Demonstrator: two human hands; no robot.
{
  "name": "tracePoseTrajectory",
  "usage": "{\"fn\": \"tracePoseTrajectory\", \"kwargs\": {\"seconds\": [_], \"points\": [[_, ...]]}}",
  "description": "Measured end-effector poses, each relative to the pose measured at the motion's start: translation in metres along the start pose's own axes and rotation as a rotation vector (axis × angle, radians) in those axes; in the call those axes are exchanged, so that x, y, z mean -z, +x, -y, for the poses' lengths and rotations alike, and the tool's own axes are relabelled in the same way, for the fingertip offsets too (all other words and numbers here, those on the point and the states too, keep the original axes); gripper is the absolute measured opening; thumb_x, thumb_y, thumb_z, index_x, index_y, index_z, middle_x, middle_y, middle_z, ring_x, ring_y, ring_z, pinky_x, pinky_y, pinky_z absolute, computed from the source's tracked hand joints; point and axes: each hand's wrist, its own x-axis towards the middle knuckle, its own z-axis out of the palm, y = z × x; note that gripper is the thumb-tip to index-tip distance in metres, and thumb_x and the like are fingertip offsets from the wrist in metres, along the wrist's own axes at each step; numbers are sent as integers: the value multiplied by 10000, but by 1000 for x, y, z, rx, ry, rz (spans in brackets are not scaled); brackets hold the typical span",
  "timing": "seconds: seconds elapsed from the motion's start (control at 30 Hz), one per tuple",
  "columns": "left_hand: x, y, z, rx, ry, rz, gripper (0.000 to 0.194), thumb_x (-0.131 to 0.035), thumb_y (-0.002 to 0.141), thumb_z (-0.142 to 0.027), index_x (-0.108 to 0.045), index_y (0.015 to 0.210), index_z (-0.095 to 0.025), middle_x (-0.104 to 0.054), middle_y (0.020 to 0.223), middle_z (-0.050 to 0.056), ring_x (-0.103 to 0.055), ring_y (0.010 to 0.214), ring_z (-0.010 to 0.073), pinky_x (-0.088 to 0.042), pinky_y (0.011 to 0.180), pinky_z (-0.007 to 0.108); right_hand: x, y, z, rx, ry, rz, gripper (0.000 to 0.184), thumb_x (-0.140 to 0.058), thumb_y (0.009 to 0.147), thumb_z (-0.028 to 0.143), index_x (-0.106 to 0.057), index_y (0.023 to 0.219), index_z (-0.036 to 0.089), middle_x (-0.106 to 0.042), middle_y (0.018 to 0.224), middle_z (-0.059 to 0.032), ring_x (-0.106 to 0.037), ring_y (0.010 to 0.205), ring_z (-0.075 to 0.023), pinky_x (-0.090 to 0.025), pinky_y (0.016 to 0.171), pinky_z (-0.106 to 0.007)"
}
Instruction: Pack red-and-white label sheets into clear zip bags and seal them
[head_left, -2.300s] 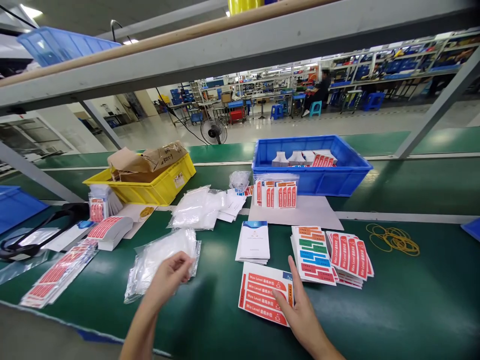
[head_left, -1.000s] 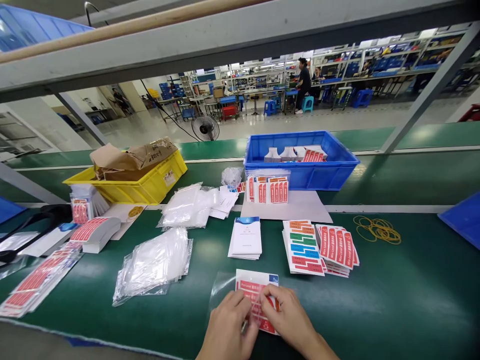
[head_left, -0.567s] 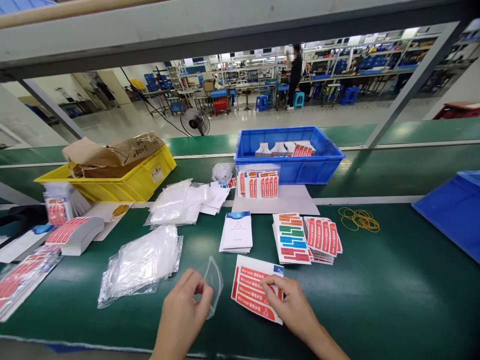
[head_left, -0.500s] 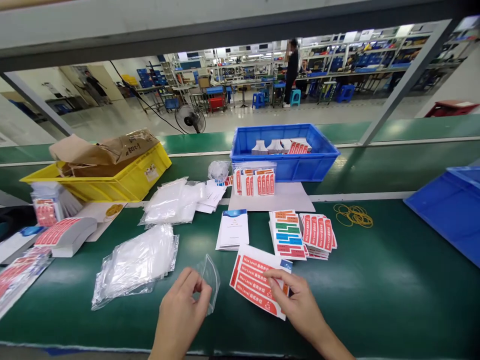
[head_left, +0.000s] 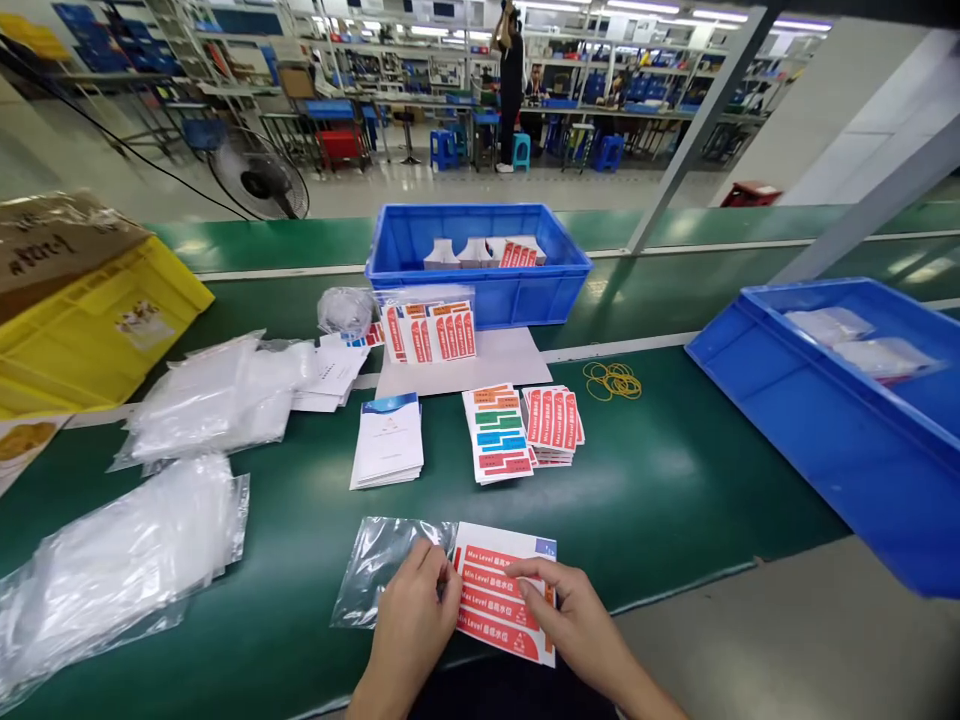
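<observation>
My left hand (head_left: 420, 610) pinches the mouth of a clear plastic bag (head_left: 367, 575), which lies spread to the left of my fingers. In my right hand (head_left: 566, 610) is a small set of label sheets (head_left: 491, 590), with a red "Max Level / Min Level" sheet on top and a blue corner showing behind. The left edge of the sheets meets the bag's opening; whether they reach inside I cannot tell. Beyond my hands stand a stack of white booklets (head_left: 388, 445), a stack of multicoloured label sheets (head_left: 499, 435) and a stack of red label sheets (head_left: 553, 420).
Piles of clear bags (head_left: 150, 560) lie at left, near a yellow bin (head_left: 105, 320). A blue bin (head_left: 480, 290) stands behind filled bags (head_left: 427, 330). Yellow rubber bands (head_left: 613, 381) lie at right, before another blue bin (head_left: 780, 400) holding packets.
My view has turned right. The label sheets and the bag, apart before, are now together at the bag's opening. The bag now lies spread out flat.
</observation>
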Motion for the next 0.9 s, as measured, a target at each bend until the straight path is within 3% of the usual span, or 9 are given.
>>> {"fn": "tracePoseTrajectory", "kwargs": {"seconds": [0.13, 0.27, 0.57, 0.73, 0.9], "points": [[-7, -3, -4, -25, 11, 17, 189, -431, 870, -193, -410, 683, -205, -493, 706, -14, -503, 542, 117, -359, 497, 248, 2, -4, -15, -54, 188, 37, 390, -520, 879, 478, -666, 1049, 159, -654, 839, -66, -622, 748, -185, -509, 658, -255], [-11, -5, -6, -72, 29, -60, 191, -428, 878, -181, -417, 688, -202, -494, 707, -3, -521, 603, 130, -360, 525, 249, 6, -5, -18, -107, 314, 64, 426, -562, 841, 528, -662, 1032, 160, -666, 909, -87, -642, 811, -215, -513, 682, -276], [-22, -11, -9, -131, -28, -92, 189, -430, 892, -169, -422, 704, -190, -481, 723, 6, -513, 651, 130, -363, 567, 247, 5, -13, -24, -133, 366, 59, 455, -582, 815, 562, -663, 1004, 156, -676, 919, -93, -652, 808, -217, -515, 696, -285], [-21, -11, -6, -200, -44, -45, 161, -409, 903, -142, -450, 752, -180, -502, 783, 19, -520, 694, 131, -385, 599, 245, 6, -10, -21, -142, 345, 78, 461, -628, 774, 563, -666, 987, 156, -676, 918, -95, -655, 834, -239, -520, 684, -293], [-19, -10, -4, -186, -29, -73, 164, -413, 915, -157, -444, 756, -179, -498, 774, 16, -517, 706, 140, -389, 622, 262, 10, -9, -18, -144, 277, 78, 488, -573, 800, 594, -663, 989, 153, -678, 916, -101, -655, 848, -246, -517, 666, -290]]}}
